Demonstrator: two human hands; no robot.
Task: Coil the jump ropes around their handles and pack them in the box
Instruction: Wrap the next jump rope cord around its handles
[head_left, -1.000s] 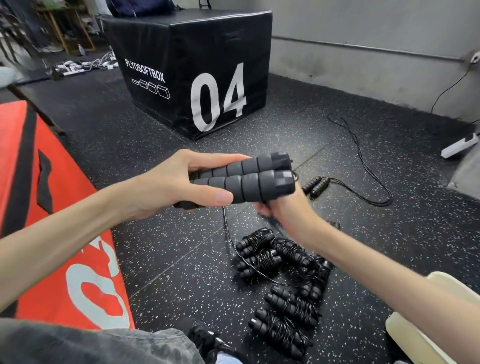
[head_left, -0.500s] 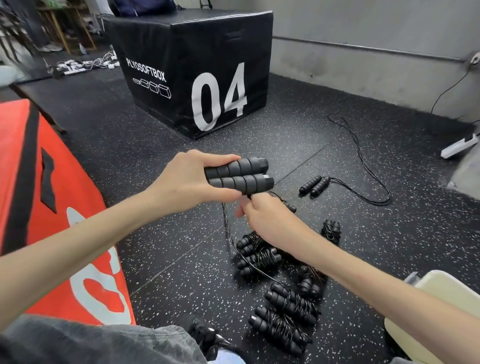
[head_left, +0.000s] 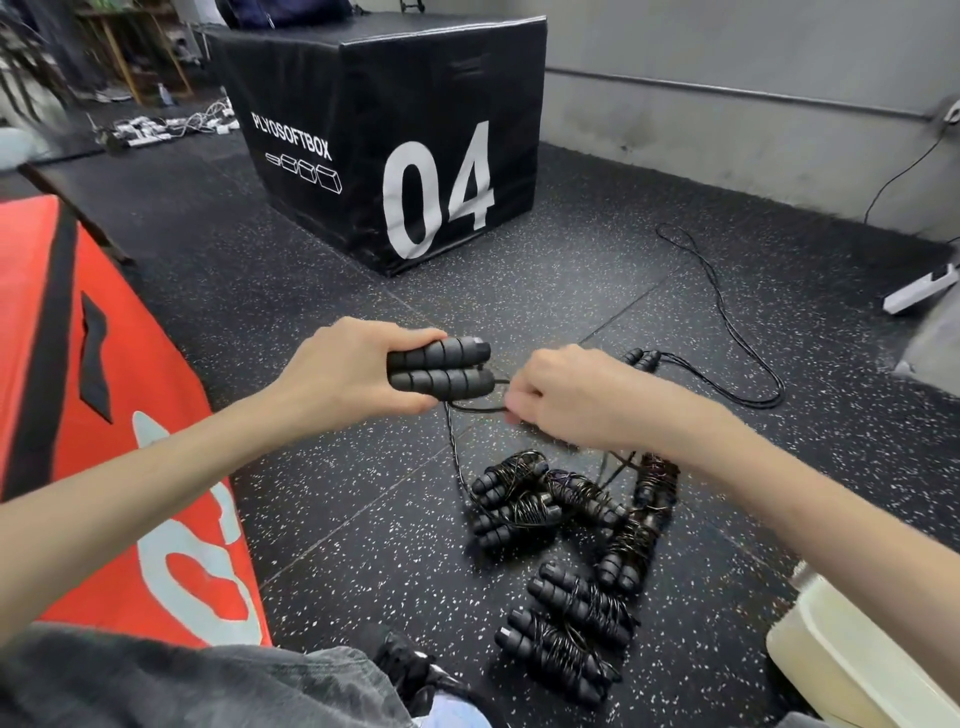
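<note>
Handles (head_left: 441, 371) in left hand (head_left: 343, 376); cord (head_left: 475, 408) in right hand (head_left: 566, 397), above wound ropes (head_left: 561, 525).

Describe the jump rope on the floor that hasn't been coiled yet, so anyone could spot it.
Start at the big black foam box marked 04. On the speckled rubber floor right of it lies the uncoiled black jump rope, cord trailing loose, unlike the wrapped bundles nearer the person.

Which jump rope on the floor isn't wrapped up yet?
The far jump rope beyond the right hand: its cord trails loose, unlike the coiled bundles.
</note>
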